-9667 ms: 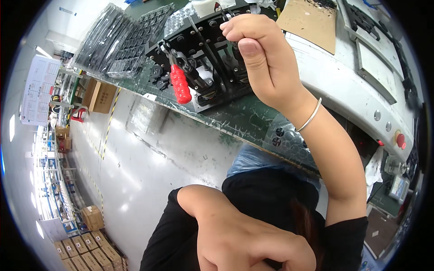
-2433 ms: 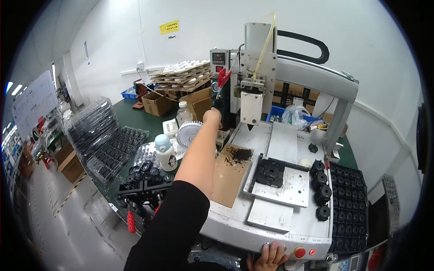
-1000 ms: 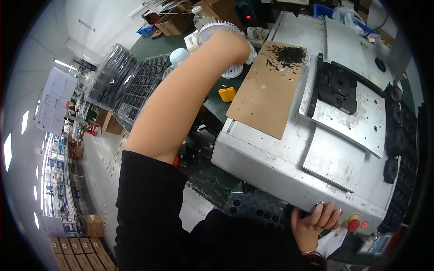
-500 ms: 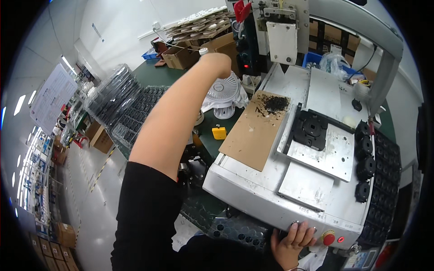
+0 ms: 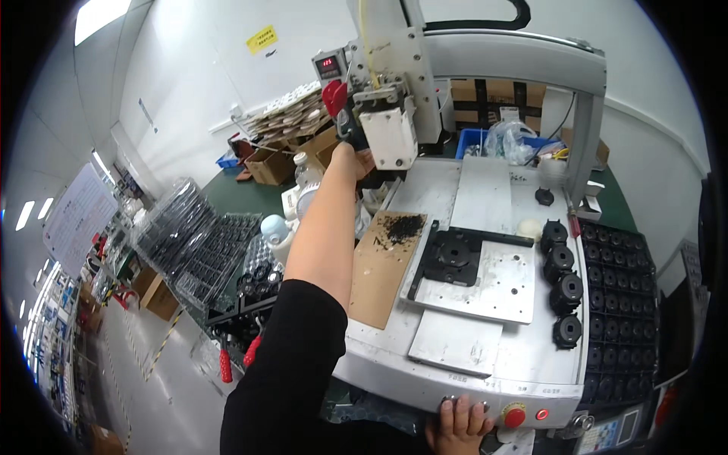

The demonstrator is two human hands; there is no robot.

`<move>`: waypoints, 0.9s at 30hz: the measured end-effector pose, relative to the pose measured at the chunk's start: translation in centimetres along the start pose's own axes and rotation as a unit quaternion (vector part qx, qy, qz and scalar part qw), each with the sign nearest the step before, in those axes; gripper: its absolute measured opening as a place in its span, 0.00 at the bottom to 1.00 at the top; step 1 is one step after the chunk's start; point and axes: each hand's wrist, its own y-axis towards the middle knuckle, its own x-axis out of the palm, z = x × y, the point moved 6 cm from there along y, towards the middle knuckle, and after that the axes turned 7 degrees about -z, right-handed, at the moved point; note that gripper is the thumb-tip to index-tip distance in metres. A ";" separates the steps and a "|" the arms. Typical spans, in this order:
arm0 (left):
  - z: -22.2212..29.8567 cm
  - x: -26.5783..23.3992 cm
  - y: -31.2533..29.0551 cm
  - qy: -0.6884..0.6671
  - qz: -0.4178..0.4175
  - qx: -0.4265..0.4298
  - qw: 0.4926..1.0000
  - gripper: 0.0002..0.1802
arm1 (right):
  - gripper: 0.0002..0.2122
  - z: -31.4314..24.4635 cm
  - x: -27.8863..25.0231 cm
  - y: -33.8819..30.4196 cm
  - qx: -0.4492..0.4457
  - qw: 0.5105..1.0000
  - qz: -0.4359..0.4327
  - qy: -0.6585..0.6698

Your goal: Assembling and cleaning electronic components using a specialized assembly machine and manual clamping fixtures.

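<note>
My left arm stretches forward to the machine head [image 5: 388, 136], a white block on the tall metal column. My left hand [image 5: 365, 162] is behind the wrist, beside a dark upright unit with a red handle [image 5: 334, 98]; its fingers are mostly hidden. On the front panel [image 5: 394, 375], my right hand [image 5: 461, 422] rests with its fingers laid over the edge by the small buttons. A red emergency-stop button [image 5: 514, 415] sits just right of it. A black square part with a round centre [image 5: 452, 258] lies in the metal fixture plate [image 5: 500, 284].
Black scraps [image 5: 402, 227] lie on a brown board [image 5: 379, 277]. Several round black parts [image 5: 566, 293] line the machine's right side, beside a black tray of similar parts [image 5: 618, 303]. Stacked plastic-wrapped trays [image 5: 174, 227] stand left. Red-handled clamps [image 5: 225, 365] are beside my left arm.
My view has turned, so the machine appears further left and the controller display shows. My left hand has moved in close beside the machine head. The right hand stays at the front panel.
</note>
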 end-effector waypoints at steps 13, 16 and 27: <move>-1.4 1.4 -3.8 -0.149 0.105 0.001 0.983 0.27 | 0.24 0.3 1.0 0.0 -0.001 0.999 -0.012 -0.033; -1.3 -0.9 -1.3 -0.177 0.084 -0.008 0.981 0.26 | 0.25 0.1 1.0 0.3 -0.006 1.000 0.002 -0.030; 0.9 1.0 -6.3 0.222 0.162 0.224 0.935 0.12 | 0.26 -0.1 0.4 0.5 0.003 1.000 0.009 -0.018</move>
